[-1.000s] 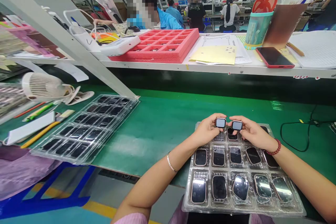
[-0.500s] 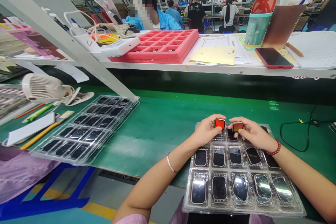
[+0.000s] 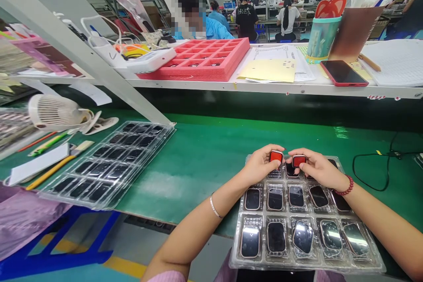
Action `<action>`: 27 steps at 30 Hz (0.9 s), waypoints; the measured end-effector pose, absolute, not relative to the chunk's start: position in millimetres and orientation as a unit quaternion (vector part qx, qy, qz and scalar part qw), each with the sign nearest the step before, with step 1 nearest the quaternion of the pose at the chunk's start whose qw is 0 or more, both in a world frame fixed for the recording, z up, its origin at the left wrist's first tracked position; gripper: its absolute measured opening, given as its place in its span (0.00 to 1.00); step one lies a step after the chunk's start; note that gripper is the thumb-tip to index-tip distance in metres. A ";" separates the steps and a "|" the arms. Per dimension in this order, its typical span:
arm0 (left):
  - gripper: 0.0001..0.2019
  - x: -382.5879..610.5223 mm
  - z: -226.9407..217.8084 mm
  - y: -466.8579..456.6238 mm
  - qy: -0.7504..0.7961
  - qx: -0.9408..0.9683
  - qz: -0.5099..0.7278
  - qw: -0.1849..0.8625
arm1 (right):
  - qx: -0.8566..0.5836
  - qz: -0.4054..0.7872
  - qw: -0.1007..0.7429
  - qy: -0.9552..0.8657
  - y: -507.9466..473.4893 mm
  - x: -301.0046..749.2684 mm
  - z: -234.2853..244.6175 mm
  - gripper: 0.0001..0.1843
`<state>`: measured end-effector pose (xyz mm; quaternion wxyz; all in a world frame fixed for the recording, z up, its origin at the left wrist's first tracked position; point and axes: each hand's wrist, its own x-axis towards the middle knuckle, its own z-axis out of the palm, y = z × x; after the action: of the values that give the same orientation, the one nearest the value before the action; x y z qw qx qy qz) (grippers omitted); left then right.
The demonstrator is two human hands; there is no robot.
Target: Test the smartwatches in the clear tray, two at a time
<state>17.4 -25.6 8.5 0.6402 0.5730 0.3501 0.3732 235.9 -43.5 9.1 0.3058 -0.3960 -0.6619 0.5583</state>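
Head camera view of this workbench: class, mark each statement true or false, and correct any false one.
1. The left hand holds a small square device with a red face. True.
2. The right hand is empty. False: it holds a second red-faced square device.
3. A red beaded bracelet circles the right wrist. True.
4. A clear plastic blister tray of dark-screened devices lies on the green bench mat. True.
5. A red foam compartment tray lies on the green bench mat. False: it sits on the white shelf above.
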 end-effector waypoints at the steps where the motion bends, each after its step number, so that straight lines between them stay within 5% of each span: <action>1: 0.17 17.2 8.1 -25.4 0.349 0.572 0.373 0.642 | -0.396 0.559 0.306 -0.661 -43.5 236.0 9.0 0.18; 27: 0.17 14.8 16.5 -26.0 0.397 0.575 0.344 0.627 | -0.419 0.554 0.315 -0.647 -46.4 236.4 13.7 0.09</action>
<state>14.8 -26.0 16.5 0.6275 0.5749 0.3971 0.3437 236.4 -46.4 13.7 0.3151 -0.4190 -0.6471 0.5536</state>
